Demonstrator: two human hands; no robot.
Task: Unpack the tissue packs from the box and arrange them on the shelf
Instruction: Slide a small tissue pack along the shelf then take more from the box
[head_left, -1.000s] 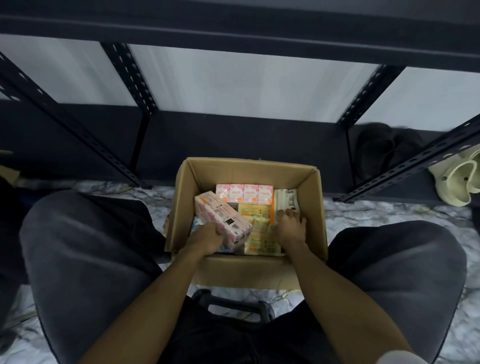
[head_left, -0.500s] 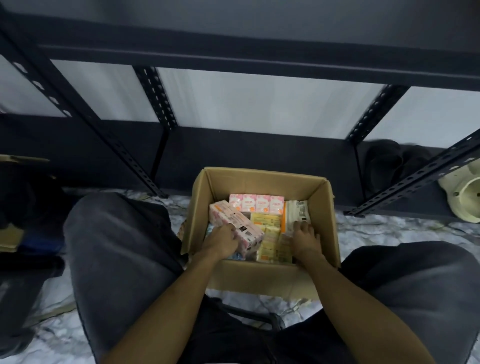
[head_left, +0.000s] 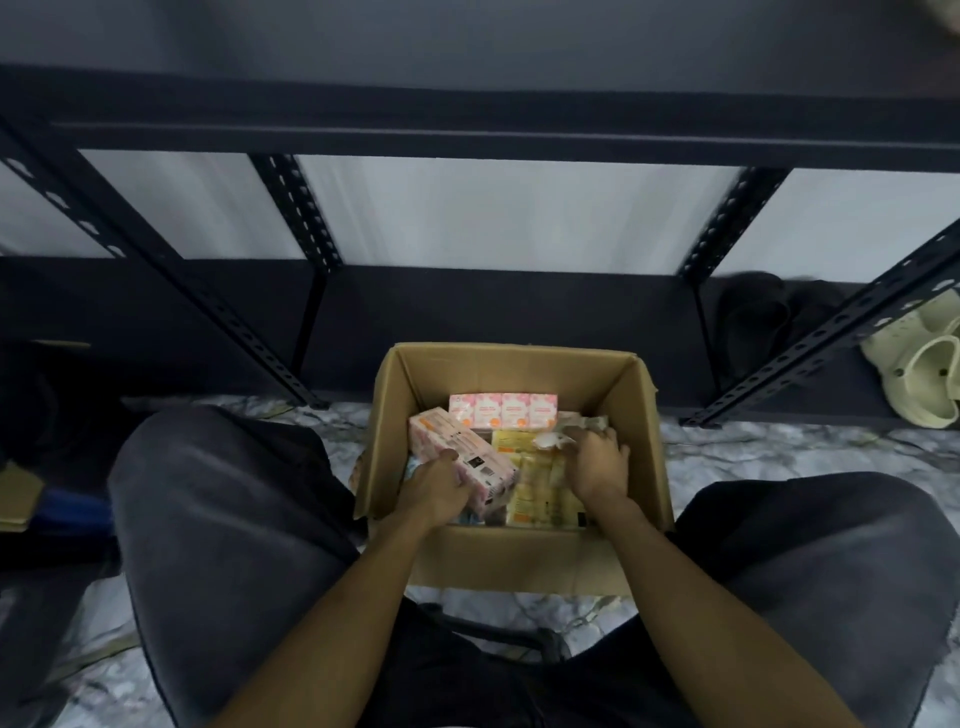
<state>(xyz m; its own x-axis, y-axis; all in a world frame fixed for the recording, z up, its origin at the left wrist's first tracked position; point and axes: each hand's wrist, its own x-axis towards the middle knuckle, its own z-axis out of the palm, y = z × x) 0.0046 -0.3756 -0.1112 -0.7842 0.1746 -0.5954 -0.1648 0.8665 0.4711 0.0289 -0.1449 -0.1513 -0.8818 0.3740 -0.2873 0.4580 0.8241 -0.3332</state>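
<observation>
An open cardboard box (head_left: 519, 561) stands on the floor between my knees, in front of a dark metal shelf (head_left: 493, 312). Inside lie tissue packs: a pink row (head_left: 503, 410) at the back, yellow packs (head_left: 535, 488) in the middle. My left hand (head_left: 434, 488) grips a long pink tissue pack (head_left: 462, 460) tilted at the box's left side. At the box's right side my right hand (head_left: 597, 462) holds a white tissue pack (head_left: 558, 440), partly hidden by the fingers.
Perforated black shelf posts (head_left: 296, 218) rise on both sides. Dark shoes (head_left: 753, 327) and pale green clogs (head_left: 919, 374) sit on the low shelf at right. The floor (head_left: 779, 457) is marbled. Dark bags (head_left: 47, 415) lie at left.
My right hand has closed round the white pack at the right and raised it a little. My left hand keeps its grip on the pink pack. The camera has tilted up slightly.
</observation>
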